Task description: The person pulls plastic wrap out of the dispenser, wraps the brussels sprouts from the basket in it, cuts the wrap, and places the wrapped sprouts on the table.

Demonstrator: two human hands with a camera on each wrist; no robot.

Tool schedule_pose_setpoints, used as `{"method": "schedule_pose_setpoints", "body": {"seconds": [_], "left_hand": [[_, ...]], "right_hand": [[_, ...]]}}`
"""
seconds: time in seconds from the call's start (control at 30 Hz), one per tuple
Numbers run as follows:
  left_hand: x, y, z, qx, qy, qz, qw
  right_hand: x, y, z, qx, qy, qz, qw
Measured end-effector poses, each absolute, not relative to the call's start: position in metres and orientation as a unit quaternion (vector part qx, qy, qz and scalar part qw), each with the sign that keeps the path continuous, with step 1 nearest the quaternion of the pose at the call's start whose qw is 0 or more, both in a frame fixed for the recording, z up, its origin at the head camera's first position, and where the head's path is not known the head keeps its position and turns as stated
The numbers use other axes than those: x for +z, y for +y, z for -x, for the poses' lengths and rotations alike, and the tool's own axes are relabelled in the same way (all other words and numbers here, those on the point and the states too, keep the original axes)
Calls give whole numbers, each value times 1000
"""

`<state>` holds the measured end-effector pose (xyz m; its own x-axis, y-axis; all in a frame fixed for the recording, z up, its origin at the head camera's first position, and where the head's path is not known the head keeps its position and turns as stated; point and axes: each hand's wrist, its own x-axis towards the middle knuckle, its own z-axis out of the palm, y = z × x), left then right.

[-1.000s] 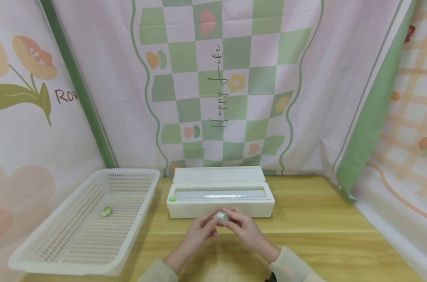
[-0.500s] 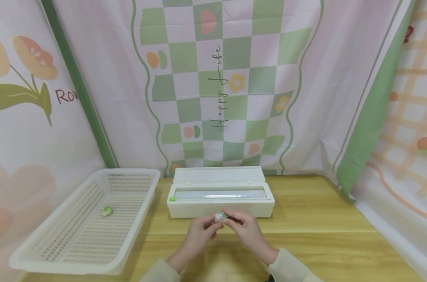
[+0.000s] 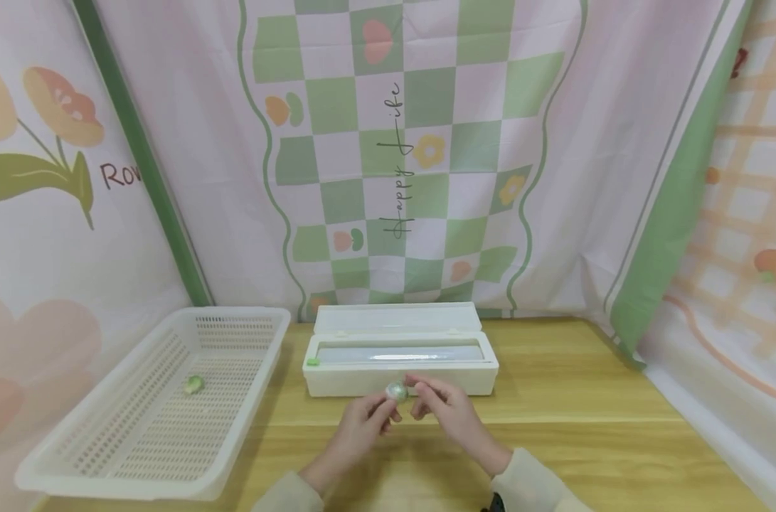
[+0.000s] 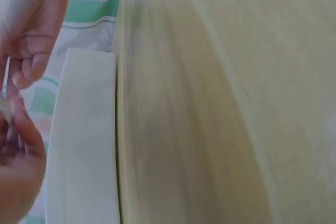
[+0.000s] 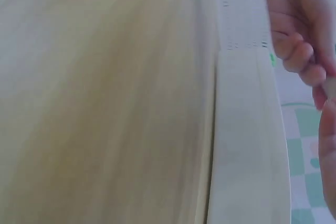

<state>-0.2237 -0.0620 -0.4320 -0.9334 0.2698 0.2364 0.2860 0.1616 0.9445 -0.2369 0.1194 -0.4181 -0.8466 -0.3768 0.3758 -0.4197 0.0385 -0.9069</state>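
Observation:
In the head view a small round green vegetable (image 3: 397, 391), like a Brussels sprout, looks wrapped in shiny clear film. My left hand (image 3: 358, 427) pinches it between thumb and fingers, above the table in front of the white box. My right hand (image 3: 452, 419) is just to its right, index finger extended beside it and the other fingers loosely bent. Whether its fingertips touch the film is too small to tell. The left wrist view catches my left hand (image 4: 18, 166) at its edge; the right wrist view shows part of my right hand (image 5: 328, 156).
Behind my hands stands a white cling film box (image 3: 400, 380), lid raised, a shiny roll inside and a green slider at its left end. A white perforated basket (image 3: 247, 419) on the left holds another small green sprout (image 3: 194, 385). Patterned curtains (image 3: 426, 107) enclose the wooden table (image 3: 586, 455).
Both hands were pinching the wrapped sprout. My right fingers have since drawn slightly away from it, while my left hand keeps hold and has shifted a little left. Basket and box stay put.

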Motion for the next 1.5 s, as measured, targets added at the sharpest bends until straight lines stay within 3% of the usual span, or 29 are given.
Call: {"method": "schedule_pose_setpoints", "body": {"seconds": [0.13, 0.23, 0.67, 1.07, 1.27, 1.5], "left_hand": [[-430, -63, 222, -633, -747, 199, -36], [-430, -63, 221, -627, -745, 219, -54], [-430, -69, 220, -607, -733, 289, -102], [-425, -68, 214, -565, -780, 268, -29], [-433, -65, 216, -553, -774, 307, -13], [-408, -61, 199, -555, -760, 338, -1]], "right_hand": [[-415, 124, 241, 668, -668, -320, -71], [-413, 124, 242, 671, -655, -333, -103], [-413, 122, 240, 693, -647, -298, -110], [-415, 129, 242, 677, -614, -368, -171], [-417, 128, 242, 696, -611, -343, -159], [-417, 126, 241, 702, -626, -303, -150]]}}
